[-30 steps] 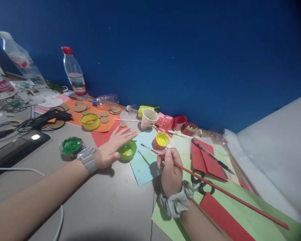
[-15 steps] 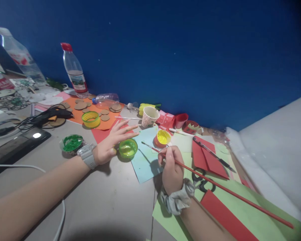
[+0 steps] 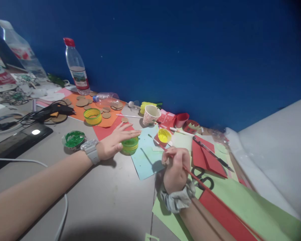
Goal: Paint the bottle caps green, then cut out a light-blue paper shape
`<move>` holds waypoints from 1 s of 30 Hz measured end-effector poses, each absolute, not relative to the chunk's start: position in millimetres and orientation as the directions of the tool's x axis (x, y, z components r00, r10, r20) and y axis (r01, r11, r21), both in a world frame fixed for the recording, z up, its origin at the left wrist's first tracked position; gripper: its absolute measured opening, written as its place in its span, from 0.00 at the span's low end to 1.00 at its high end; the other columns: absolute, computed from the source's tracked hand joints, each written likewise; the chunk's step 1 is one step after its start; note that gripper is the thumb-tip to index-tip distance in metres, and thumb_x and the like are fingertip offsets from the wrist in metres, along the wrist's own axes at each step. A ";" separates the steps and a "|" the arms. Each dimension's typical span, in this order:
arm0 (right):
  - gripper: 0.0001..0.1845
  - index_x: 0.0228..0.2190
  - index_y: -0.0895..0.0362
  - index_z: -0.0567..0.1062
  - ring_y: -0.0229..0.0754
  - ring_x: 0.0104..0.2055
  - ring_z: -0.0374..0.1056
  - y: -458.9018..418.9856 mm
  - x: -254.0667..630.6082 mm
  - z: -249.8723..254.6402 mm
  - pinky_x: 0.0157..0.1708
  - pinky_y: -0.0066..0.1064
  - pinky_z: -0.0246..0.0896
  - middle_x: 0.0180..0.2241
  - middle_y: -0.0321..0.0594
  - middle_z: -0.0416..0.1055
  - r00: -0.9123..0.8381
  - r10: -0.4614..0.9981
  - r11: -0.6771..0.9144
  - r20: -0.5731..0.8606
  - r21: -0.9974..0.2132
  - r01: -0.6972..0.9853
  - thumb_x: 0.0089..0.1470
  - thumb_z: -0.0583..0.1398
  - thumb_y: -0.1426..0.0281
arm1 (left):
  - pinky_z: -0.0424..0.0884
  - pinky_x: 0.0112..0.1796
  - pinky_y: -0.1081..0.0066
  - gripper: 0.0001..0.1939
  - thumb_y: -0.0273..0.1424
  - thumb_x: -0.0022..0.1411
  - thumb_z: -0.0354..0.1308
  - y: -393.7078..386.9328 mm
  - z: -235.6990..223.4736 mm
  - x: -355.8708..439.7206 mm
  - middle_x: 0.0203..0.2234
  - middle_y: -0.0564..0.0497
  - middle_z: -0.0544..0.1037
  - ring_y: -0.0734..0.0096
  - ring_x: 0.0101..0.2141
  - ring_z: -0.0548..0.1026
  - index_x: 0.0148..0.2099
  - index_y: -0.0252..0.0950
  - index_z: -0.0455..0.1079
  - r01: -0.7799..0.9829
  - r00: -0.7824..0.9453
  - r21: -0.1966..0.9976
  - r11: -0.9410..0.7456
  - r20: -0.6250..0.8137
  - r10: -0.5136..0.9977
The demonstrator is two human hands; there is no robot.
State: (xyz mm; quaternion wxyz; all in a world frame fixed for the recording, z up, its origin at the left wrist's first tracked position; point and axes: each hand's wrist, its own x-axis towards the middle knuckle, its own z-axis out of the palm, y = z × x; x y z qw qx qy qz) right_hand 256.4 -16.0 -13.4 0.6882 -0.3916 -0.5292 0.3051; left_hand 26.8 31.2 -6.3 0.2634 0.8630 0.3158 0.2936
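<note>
My left hand [image 3: 114,142] is stretched out with its fingers spread over a yellow-green ring-shaped container [image 3: 130,147], hiding most of its opening; whether the palm touches its rim I cannot tell. In my right hand [image 3: 177,167] is a long red paintbrush [image 3: 198,180], held in a pinch with its tip pointing up and left above a light blue sheet of paper [image 3: 145,167]. Just beyond the brush stands a small pot of yellow paint [image 3: 164,135]. Left of my left wrist sits a dish of green paint [image 3: 74,140]. A second yellow ring-shaped container [image 3: 92,117] stands on orange paper.
Behind are a patterned paper cup [image 3: 151,115], an upright water bottle [image 3: 77,72] and cardboard discs [image 3: 82,102]. Black-handled scissors [image 3: 203,180], a pen [image 3: 214,154] and red paper [image 3: 207,160] lie at right. A power strip [image 3: 20,145] and cables [image 3: 52,112] occupy the left.
My left hand has moved right, over the yellow-green container, which I saw from above before. My right hand has shifted slightly right with the paintbrush, its tip moving up and right.
</note>
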 end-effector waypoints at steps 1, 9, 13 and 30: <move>0.13 0.29 0.54 0.68 0.36 0.22 0.60 -17.8 256.0 -15.8 0.23 0.28 0.56 0.22 0.32 0.62 0.243 0.803 0.566 0.544 -0.824 -0.024 0.64 0.51 0.65 | 0.29 0.59 0.38 0.47 0.63 0.57 0.27 31.2 -6.5 26.7 0.63 0.45 0.62 0.38 0.65 0.43 0.66 0.41 0.57 0.386 0.621 0.647 -0.657 0.344 0.704; 0.10 0.39 0.51 0.71 0.44 0.28 0.68 -29.2 261.6 -24.4 0.27 0.37 0.63 0.26 0.39 0.70 -0.328 0.633 0.742 0.701 -0.670 0.000 0.62 0.50 0.69 | 0.27 0.59 0.38 0.47 0.63 0.58 0.27 31.5 -7.0 27.7 0.63 0.44 0.61 0.38 0.65 0.43 0.66 0.40 0.57 0.383 0.624 0.653 -0.653 0.338 0.704; 0.10 0.38 0.51 0.71 0.40 0.28 0.65 -26.3 259.0 -23.9 0.26 0.32 0.60 0.27 0.37 0.68 -0.114 0.724 0.684 0.680 -0.729 -0.004 0.62 0.50 0.72 | 0.27 0.59 0.38 0.47 0.64 0.57 0.29 31.4 -8.0 28.7 0.62 0.43 0.63 0.37 0.65 0.46 0.65 0.40 0.58 0.335 0.629 0.652 -0.680 0.383 0.677; 0.05 0.37 0.53 0.66 0.32 0.20 0.58 -16.7 253.8 -17.0 0.21 0.28 0.56 0.31 0.34 0.61 0.083 0.758 0.644 0.647 -0.762 0.063 0.63 0.50 0.70 | 0.65 0.55 0.51 0.49 0.61 0.59 0.20 34.0 -13.1 33.6 0.47 0.42 0.76 0.52 0.52 0.69 0.52 0.37 0.71 0.134 -0.050 0.853 -0.504 0.514 0.857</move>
